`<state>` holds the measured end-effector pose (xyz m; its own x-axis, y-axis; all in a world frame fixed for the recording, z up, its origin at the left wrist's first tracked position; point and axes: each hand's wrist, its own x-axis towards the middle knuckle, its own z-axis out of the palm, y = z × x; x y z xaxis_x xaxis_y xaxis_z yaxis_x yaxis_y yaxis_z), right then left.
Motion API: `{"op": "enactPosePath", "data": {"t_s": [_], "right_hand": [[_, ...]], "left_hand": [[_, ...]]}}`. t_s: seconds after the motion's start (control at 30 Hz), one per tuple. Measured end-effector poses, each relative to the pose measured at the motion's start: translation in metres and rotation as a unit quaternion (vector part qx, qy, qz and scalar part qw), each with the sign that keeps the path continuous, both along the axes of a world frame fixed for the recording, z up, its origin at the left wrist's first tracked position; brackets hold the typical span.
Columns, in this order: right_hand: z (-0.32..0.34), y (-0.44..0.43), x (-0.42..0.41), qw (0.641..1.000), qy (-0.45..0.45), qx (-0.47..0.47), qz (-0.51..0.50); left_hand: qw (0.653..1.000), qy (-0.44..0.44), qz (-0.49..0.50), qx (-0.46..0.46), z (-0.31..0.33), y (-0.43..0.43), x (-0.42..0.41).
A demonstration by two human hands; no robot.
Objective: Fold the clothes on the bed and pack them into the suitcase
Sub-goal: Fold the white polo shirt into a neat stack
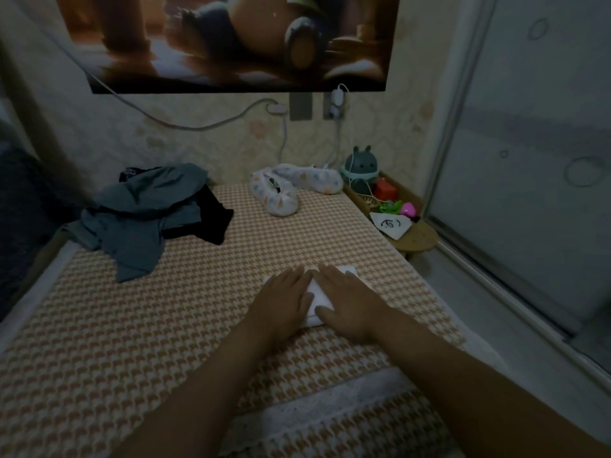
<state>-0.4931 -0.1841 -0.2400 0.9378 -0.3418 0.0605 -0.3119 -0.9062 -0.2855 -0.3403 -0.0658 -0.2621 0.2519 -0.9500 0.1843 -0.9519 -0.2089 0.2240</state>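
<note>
A small folded white garment [318,297] lies on the bed's orange houndstooth cover [158,325], right of centre. My left hand [282,300] and my right hand [347,304] both rest flat on it, fingers straight, side by side, hiding most of the cloth. A crumpled grey-teal garment [139,213] lies in a heap at the bed's far left, over a black garment [213,214]. No suitcase is in view.
A pair of patterned white slippers [287,188] sits at the head of the bed by the wall. A small wooden shelf [413,239] to the right holds a rabbit-shaped lamp [360,170] and small items. A sliding door [529,160] stands at right. Cables hang on the wall.
</note>
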Motion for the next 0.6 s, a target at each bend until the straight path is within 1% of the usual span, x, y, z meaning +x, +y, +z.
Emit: {"op": "enactPosePath", "data": {"t_s": [0.07, 0.13, 0.2, 0.27, 0.33, 0.4, 0.47, 0.5, 0.57, 0.6], "right_hand": [[-0.003, -0.003, -0.004, 1.0, 0.02, -0.004, 0.018], [-0.006, -0.006, -0.006, 0.999, 0.01, -0.03, 0.032], [-0.011, -0.006, -0.007, 0.997, -0.014, -0.066, 0.042], [-0.015, -0.004, -0.005, 0.995, -0.013, -0.09, 0.033], [-0.012, -0.003, 0.0, 0.993, 0.016, -0.119, 0.016], [-0.009, -0.002, 0.006, 0.987, 0.049, -0.153, -0.006], [-0.003, 0.001, 0.008, 0.983, 0.053, -0.175, -0.019], [-0.001, 0.0, 0.006, 0.981, 0.056, -0.185, -0.022], [0.001, -0.004, 0.004, 0.977, 0.025, -0.212, -0.007], [0.003, -0.016, -0.011, 0.975, 0.015, -0.223, -0.017]], "left_hand": [[1.0, 0.012, 0.02, 0.02, 0.001, 0.007, -0.005], [0.998, 0.011, 0.003, 0.062, 0.008, 0.014, -0.005], [0.994, -0.01, -0.017, 0.106, 0.014, 0.019, 0.001], [0.993, -0.036, -0.021, 0.113, 0.015, 0.018, 0.005], [0.995, -0.058, -0.019, 0.077, 0.013, 0.012, 0.001], [0.995, -0.081, 0.006, 0.051, 0.008, 0.007, -0.008], [0.996, -0.077, 0.031, 0.022, 0.003, 0.004, -0.013], [0.997, -0.071, 0.021, -0.007, 0.001, 0.002, -0.014], [0.994, -0.06, -0.021, -0.085, -0.004, 0.001, -0.008], [0.991, -0.057, -0.051, -0.108, -0.002, -0.01, -0.018]]}}
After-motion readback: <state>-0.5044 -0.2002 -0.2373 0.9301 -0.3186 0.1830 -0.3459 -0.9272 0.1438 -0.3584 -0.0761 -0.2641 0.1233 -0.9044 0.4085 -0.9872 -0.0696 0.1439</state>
